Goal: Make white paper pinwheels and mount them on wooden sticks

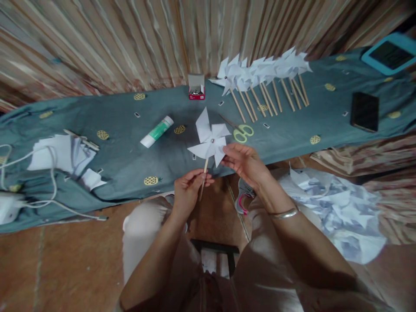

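Note:
My left hand (188,190) is closed round the thin wooden stick (204,170) of a white paper pinwheel (209,139), holding it upright over the near edge of the teal cloth (123,151). A small pin sits at the pinwheel's centre. My right hand (244,161) touches the lower right blade with its fingertips pinched together. Both hands are above my knees.
A row of several finished pinwheels on sticks (264,80) lies at the back. Yellow-handled scissors (241,131), a glue stick (156,131), a red box of pins (196,88), cut paper (61,156), white cables (29,190), a dark phone (364,111) and paper scraps (341,212) surround me.

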Demonstrator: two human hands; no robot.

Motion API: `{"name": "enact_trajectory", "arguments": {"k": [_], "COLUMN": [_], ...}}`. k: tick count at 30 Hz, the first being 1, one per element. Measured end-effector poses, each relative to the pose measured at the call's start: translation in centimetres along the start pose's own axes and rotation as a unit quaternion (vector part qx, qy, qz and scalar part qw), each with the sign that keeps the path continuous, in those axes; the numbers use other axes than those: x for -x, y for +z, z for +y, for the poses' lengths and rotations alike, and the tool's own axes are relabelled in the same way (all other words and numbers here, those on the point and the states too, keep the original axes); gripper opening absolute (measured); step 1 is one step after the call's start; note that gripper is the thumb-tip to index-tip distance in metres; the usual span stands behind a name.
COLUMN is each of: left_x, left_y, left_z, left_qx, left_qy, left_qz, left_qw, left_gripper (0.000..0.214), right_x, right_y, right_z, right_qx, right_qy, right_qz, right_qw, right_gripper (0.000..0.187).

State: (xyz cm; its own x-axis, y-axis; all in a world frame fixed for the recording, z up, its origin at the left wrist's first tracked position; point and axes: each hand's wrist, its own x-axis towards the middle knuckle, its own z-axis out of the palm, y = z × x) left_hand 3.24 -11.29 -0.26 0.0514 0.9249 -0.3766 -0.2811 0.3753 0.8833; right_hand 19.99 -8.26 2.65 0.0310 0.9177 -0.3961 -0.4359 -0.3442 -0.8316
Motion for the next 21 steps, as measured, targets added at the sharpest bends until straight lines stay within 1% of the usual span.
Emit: {"name": "enact_trajectory", "arguments": {"k": [4,7,11,14,17,19,21], "left_x": [-0.1,-0.3,-0.4,-0.5,-0.6,-0.6,-0.6], "left_y": [0.1,0.0,0.0,0.1,0.2,0.3,0.3], "left_z": [0.0,-0.1,-0.4,-0.5,-0.4,-0.3,-0.2], "left_qx": [0.006,0.0,0.001,0.005,0.016,0.028,0.04], "left_qy": [0.001,0.007,0.007,0.006,0.003,-0.002,-0.011], "left_qz": [0.0,-0.001,-0.002,-0.002,-0.008,-0.01,-0.007], "left_qw": [1.0,1.0,1.0,1.0,1.0,1.0,0.999], "left_gripper": [0.036,0.038,0.04,0.04,0.04,0.04,0.043], "right_x": [0.1,0.1,0.1,0.2,0.4,0.6,0.6], "right_y": [0.2,0.4,0.7,0.9,0.9,0.6,-0.1], "right_z": [0.0,0.2,0.5,0.7,0.5,0.1,-0.4], "right_qx": [0.003,0.007,0.039,0.073,0.13,0.171,0.204], "right_qy": [0.012,0.007,0.0,-0.026,-0.058,-0.082,-0.117], "right_qz": [-0.009,-0.015,-0.029,-0.029,-0.025,-0.014,0.012], "right_qw": [1.0,1.0,0.999,0.997,0.99,0.982,0.972], "right_gripper": [0.031,0.035,0.037,0.038,0.04,0.042,0.044]}}
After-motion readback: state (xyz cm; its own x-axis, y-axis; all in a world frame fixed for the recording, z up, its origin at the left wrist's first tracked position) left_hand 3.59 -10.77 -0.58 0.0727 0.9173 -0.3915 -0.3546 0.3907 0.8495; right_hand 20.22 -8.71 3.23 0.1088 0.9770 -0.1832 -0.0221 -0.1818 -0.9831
